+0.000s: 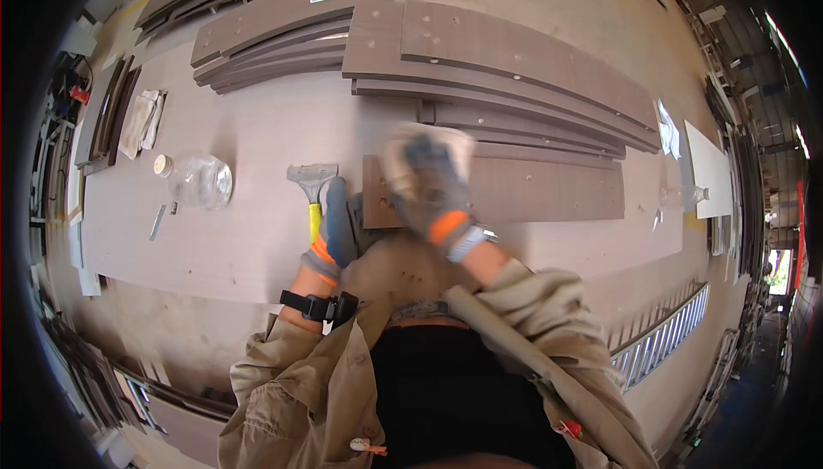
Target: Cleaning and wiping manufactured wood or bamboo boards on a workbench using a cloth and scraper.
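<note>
My right hand [433, 190], in a dark glove with an orange cuff, is closed on a pale cloth [459, 145] and presses it onto a brown board [549, 188]. Hand and cloth are smeared by motion. At the board's left end, my left hand [339, 225], in a blue and grey glove, grips the near corner; some of its fingers are hidden. Just left of this hand a scraper [314, 179] with a wide metal head and yellow handle points away from me, its lower end out of sight beside the glove.
Stacked brown boards [531, 53] lie across the far side of the pale table [257, 246]. On the left are a clear bottle [201, 180], a folded cloth [142, 123] and a small blade-like strip [158, 222]. Another clear bottle [683, 197] lies right. A metal rack [662, 338] stands lower right.
</note>
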A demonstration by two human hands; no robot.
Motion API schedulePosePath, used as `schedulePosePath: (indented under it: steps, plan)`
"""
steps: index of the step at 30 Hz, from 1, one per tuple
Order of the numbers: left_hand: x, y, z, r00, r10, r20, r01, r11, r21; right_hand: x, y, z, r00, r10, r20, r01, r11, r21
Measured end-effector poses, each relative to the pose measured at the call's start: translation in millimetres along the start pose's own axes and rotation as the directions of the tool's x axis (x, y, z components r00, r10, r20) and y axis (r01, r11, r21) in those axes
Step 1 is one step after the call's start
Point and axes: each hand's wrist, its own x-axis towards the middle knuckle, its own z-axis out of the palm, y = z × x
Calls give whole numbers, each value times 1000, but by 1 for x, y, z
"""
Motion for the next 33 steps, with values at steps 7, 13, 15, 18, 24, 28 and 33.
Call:
schedulePosePath:
  steps: [7, 13, 15, 18, 24, 28, 33]
  plan:
    - [-13, 19, 17, 703, 689, 177, -330, 96, 939, -10, -62, 13, 904, -401, 147, 382, 913, 143]
    - [-16, 27, 25, 967, -118, 226, 186, 933, -308, -87, 38, -23, 919, -222, 325, 227, 974, 24]
    - [-12, 30, 33, 983, -157, 97, 161, 986, -33, -115, 81, -31, 985, 28, 172, -4, 990, -138]
    - [2, 25, 33, 984, -178, -10, 177, 967, 185, -175, 204, -7, 886, 419, -198, -458, 855, -241]
    - [-2, 22, 38, 995, 77, 56, -96, 804, 587, -241, 243, -63, 429, 888, 165, 92, -225, 970]
    - [-37, 47, 91, 995, -90, 38, 55, 832, 552, -263, 192, -50, 432, 896, 106, -71, -83, 994]
    - [-52, 47, 116, 977, -195, 88, 123, 848, 516, -256, 147, 4, 814, 392, 428, 76, -804, 590]
